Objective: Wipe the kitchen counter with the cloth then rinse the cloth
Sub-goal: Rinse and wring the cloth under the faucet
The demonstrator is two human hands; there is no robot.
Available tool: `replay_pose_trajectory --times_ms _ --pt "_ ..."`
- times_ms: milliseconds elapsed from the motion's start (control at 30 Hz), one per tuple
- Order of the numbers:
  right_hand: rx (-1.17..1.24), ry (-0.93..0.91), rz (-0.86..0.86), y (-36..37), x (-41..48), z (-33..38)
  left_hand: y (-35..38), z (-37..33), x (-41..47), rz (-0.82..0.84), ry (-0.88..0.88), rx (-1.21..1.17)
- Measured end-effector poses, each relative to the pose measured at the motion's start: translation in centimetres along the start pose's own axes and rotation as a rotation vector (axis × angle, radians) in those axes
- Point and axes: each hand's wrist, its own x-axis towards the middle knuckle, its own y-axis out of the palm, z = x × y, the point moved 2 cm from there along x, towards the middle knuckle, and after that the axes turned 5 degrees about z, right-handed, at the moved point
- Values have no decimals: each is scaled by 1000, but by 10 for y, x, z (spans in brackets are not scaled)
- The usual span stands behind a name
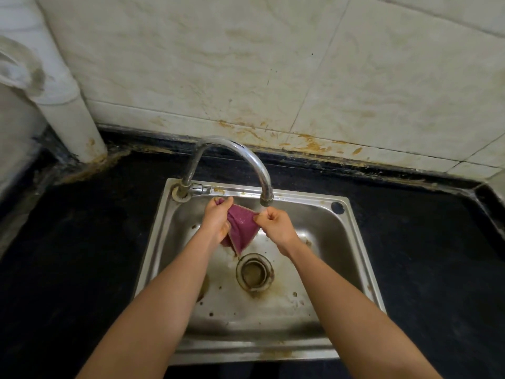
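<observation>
A pink-purple cloth hangs stretched between my two hands over the steel sink, just under the spout of the curved chrome tap. My left hand pinches the cloth's upper left corner and bunches its left side. The upper right corner is pinched by my right hand. The cloth's lower tip points down toward the drain. I cannot tell whether water runs from the spout.
Black counter surrounds the sink on the left, right and back. A stained tiled wall rises behind. A white pipe stands at the back left corner. The sink floor shows rust spots.
</observation>
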Motion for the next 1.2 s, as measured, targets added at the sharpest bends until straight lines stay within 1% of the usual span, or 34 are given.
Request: replay_pose_trajectory --times_ms 67,133,200,300,367,433,500,533,567,600,633,667,700,733,833,900,1000,1133,1200 --pt "12 5 12 2 1 1 -4 -1 0 1 -1 28" --pt "67 22 -26 3 1 -2 -5 -1 -3 39 -14 71" --pt "197 71 -72 4 0 -5 -2 -1 -9 108 -24 112" --pt "359 187 -41 11 -1 -11 7 -6 -18 219 -24 127" --pt "402 298 1 18 1 -18 13 -10 -21 282 -55 33" --pt "454 397 42 27 5 -24 19 -13 -24 311 -119 -99" --pt "598 451 82 36 7 -26 22 -13 -25 314 -166 -216" --pt "726 455 63 38 9 -26 24 -13 -25 299 -170 -256" --pt "868 440 21 39 10 -26 23 -10 -22 251 -137 -218" --pt "980 408 -23 39 10 -23 20 -8 -19 184 -67 -94" --pt "1020 369 -60 39 10 -19 17 -6 -16 109 15 105" --pt "985 328 -87 38 9 -15 14 -2 -14 47 85 276" --pt "881 305 -115 37 9 -12 11 3 -13 0 127 382" --pt "763 283 -141 38 9 -11 10 9 -12 -38 139 434" --pt "432 208 -221 45 6 -5 12 20 -11 -132 95 425" --pt "287 190 -267 47 4 -3 16 23 -8 -192 57 424" --pt "178 180 -327 43 3 2 20 25 -9 -290 6 350" --pt "56 166 -331 37 4 12 27 22 -10 -300 -91 176" --pt "-7 159 -319 36 0 15 31 21 -7 -271 -163 -5"
